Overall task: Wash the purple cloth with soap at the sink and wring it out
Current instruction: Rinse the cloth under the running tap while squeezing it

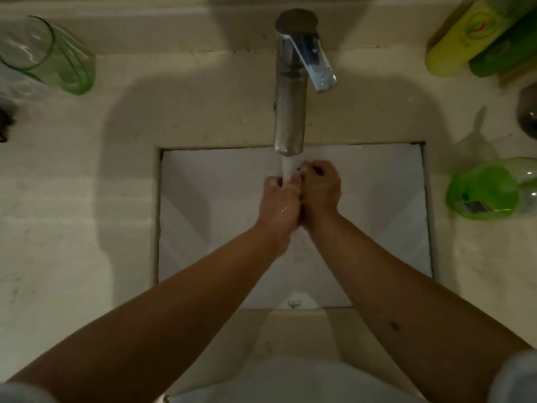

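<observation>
Both my fists are pressed together over the white sink basin (203, 199), right under the spout of the chrome tap (290, 112). A stream of water (287, 170) falls onto the knuckles of my left hand (279, 205). My right hand (321, 193) is clenched beside it, touching it. The purple cloth (318, 170) shows only as small dark slivers between the fingers of my right hand. The rest of it is hidden inside the two fists. My left hand glistens with water.
A green glass tumbler (49, 53) stands on the counter at the back left. Yellow and green tubes (470, 33) lie at the back right. A green soap bottle (482, 193) lies right of the basin, with a dark round object (527, 112) behind it.
</observation>
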